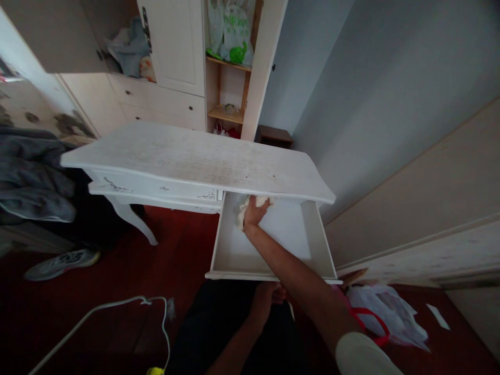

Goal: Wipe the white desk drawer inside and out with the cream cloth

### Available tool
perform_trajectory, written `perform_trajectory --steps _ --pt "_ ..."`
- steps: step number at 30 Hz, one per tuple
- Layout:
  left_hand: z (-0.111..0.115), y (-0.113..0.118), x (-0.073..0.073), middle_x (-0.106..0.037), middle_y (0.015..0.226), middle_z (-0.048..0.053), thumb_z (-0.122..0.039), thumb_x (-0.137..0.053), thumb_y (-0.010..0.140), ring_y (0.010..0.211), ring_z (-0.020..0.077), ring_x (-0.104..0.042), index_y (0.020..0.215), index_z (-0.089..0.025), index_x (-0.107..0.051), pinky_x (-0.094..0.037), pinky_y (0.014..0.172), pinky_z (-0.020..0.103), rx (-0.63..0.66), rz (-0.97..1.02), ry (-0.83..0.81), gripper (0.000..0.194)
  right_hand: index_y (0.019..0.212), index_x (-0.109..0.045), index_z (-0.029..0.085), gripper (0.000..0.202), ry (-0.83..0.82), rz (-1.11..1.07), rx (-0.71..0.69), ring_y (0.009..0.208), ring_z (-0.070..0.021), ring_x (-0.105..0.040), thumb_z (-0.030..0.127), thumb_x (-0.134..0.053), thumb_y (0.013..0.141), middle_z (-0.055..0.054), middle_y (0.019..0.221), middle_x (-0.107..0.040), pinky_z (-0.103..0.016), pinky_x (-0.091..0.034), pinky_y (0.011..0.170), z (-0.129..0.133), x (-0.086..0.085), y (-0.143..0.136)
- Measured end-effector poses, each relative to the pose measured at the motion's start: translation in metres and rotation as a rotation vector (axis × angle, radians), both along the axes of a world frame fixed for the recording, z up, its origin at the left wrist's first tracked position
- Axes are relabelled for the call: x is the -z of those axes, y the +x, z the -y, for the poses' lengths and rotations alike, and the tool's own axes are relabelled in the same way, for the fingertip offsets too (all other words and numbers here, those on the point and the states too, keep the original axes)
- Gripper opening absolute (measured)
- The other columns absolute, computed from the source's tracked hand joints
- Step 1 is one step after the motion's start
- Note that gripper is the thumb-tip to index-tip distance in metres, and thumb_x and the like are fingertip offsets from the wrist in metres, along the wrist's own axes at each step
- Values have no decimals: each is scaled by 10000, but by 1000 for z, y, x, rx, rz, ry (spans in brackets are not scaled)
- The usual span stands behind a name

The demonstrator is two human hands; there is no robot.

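A white table (187, 153) with dark smudges on its top has its right drawer (287, 229) pulled out toward me. Inside the drawer, near its back left corner, my right hand (255, 211) presses on a cream cloth (242, 214), fingers over it. My left hand (267, 297) is below the drawer's front edge, above my dark-clothed lap. Its fingers are curled, and whether they hold anything is hidden.
Behind the table stands a white cabinet (177, 47) with open doors and bags on a shelf. A shoe (64, 263) and a white cable (97, 310) lie left; a plastic bag (386, 312) lies right. Grey clothing (35, 177) hangs at far left.
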State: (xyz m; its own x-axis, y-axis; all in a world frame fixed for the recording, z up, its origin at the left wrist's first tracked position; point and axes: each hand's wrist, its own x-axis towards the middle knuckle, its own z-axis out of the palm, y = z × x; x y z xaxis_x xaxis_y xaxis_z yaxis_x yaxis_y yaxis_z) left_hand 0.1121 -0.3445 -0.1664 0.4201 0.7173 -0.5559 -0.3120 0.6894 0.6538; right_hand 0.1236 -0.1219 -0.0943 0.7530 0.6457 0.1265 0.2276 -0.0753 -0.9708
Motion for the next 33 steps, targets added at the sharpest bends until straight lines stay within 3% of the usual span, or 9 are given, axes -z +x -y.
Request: perform_trajectory --steps 3,6,9,13,18,21,23,27,33 --pt "0 -3 -5 -679 634 113 -597 -659 500 581 198 -620 637 -118 -652 -477 594 325 28 -2 31 498 1341 -401 183 592 80 -116 53 1057 -227 -626 455 -536 833 -109 1173 -636 -375 -501 900 -4 -3 -34" --pt "1 -6 -9 -692 656 115 -626 -625 553 610 198 -627 643 -123 -663 -479 609 318 35 -4 89 512 1235 -502 214 483 91 -136 -155 973 -205 -649 450 -576 821 -56 1089 -672 -345 -492 887 0 -7 -53" --pt "1 -6 -8 -698 659 114 -597 -631 569 609 190 -621 631 -126 -663 -484 623 315 45 -1 98 476 1165 -554 238 412 65 -131 -295 973 -198 -647 456 -601 818 -29 1065 -681 -338 -476 901 11 -12 -54" --pt "3 -4 0 -690 647 102 -550 -637 557 584 187 -611 650 -124 -664 -467 566 304 17 -17 61 436 1171 -526 246 452 50 -135 -440 1020 -194 -625 474 -633 795 -28 1122 -662 -366 -465 941 35 -15 -44" --pt "4 -3 5 -701 678 110 -529 -626 612 609 195 -630 687 -114 -676 -469 581 305 10 -14 101 425 1163 -486 232 465 -154 -174 -685 941 -191 -626 454 -644 786 -39 1061 -648 -359 -505 880 74 -16 -29" --pt "4 -4 2 -696 666 103 -552 -648 586 600 200 -632 725 -114 -680 -475 584 313 19 -15 84 460 1120 -537 223 400 -274 -61 -958 932 -190 -615 359 -660 765 -21 1031 -638 -341 -499 865 92 -23 -8" --pt "3 -5 0 -697 670 104 -562 -653 569 598 201 -633 725 -117 -675 -479 590 317 18 -15 83 472 1098 -579 208 386 -377 80 -1211 922 -190 -606 269 -673 728 -16 1016 -641 -331 -482 868 100 -31 8" --pt "2 -7 -5 -707 680 119 -569 -655 559 592 202 -634 693 -116 -668 -482 607 323 7 -32 63 473 1043 -652 184 393 -533 359 -1644 938 -204 -596 142 -661 653 -33 1041 -658 -310 -453 867 103 -50 27" --pt "3 -11 -10 -734 724 136 -503 -665 598 631 219 -660 732 -101 -696 -501 646 336 -2 -42 98 425 1031 -666 157 468 -608 402 -1786 898 -182 -589 50 -556 589 -17 994 -663 -251 -442 793 94 -58 41"
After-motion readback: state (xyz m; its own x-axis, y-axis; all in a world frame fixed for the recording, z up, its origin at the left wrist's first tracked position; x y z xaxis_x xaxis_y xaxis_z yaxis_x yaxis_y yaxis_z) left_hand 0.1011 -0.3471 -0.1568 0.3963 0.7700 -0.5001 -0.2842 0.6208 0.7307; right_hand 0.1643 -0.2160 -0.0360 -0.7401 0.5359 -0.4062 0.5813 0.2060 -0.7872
